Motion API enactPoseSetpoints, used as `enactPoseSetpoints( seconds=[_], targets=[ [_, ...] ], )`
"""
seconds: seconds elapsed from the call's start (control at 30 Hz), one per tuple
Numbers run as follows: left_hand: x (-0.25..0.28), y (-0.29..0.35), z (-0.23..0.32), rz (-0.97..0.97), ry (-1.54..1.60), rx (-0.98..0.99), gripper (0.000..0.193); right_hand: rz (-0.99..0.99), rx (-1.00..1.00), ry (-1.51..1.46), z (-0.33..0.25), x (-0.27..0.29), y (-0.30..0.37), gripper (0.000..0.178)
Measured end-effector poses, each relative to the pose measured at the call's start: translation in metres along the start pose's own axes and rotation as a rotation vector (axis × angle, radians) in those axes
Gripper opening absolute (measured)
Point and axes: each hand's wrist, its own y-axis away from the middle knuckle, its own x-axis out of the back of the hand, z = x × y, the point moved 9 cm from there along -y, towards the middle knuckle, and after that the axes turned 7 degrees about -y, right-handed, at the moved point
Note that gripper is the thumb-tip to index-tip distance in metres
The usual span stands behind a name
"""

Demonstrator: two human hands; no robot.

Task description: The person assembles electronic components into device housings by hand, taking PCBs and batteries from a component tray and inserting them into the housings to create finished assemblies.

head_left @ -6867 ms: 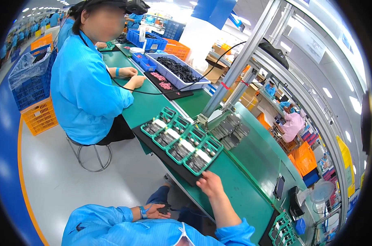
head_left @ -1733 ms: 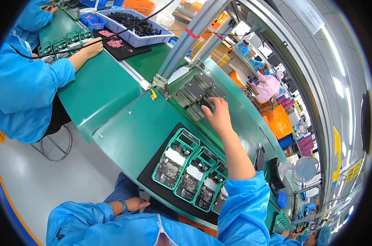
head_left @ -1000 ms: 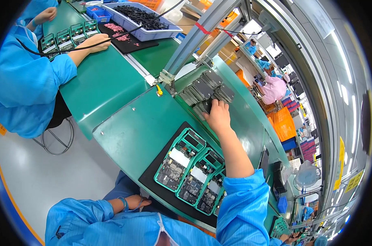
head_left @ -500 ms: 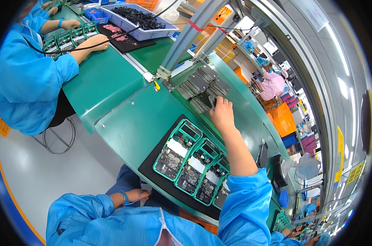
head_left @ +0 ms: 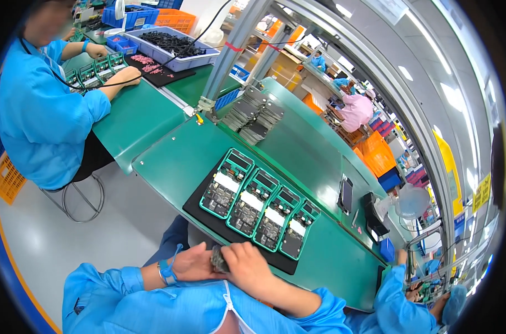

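Observation:
In front of my body, over the near edge of the bench, my right hand (head_left: pixel 245 266) is closed around a small dark grey bundle (head_left: pixel 219 259), which looks like a few thin plates. My left hand (head_left: pixel 190 264) meets it from the left, its fingers stretched out and touching the bundle's lower end; a blue band circles that wrist. Beyond the hands, several green frames (head_left: pixel 255 204) holding dark circuit boards with white patches stand in a row on a black mat (head_left: pixel 195 209). Farther off lie piles of thin grey plates (head_left: pixel 253 118).
A metal post (head_left: pixel 230 55) rises at the bench's far corner. To the left, a co-worker in blue (head_left: pixel 52 117) handles similar frames near a bin of black parts (head_left: pixel 172 47). A phone-like device (head_left: pixel 346 195) and a black holder (head_left: pixel 374 213) lie at the right.
My right hand has come back from the grey plate piles to my body, now with a dark grey bundle. My left hand has risen from beside my lap to meet it.

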Motion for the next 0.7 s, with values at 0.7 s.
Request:
enactPoseSetpoints(
  seconds=[0.7],
  targets=[
    [-0.01, -0.008, -0.025, 0.334, -0.002, -0.056, 0.043, 0.21, 0.03, -0.26, 0.025, 0.034, 0.086, 0.042]
  ],
)
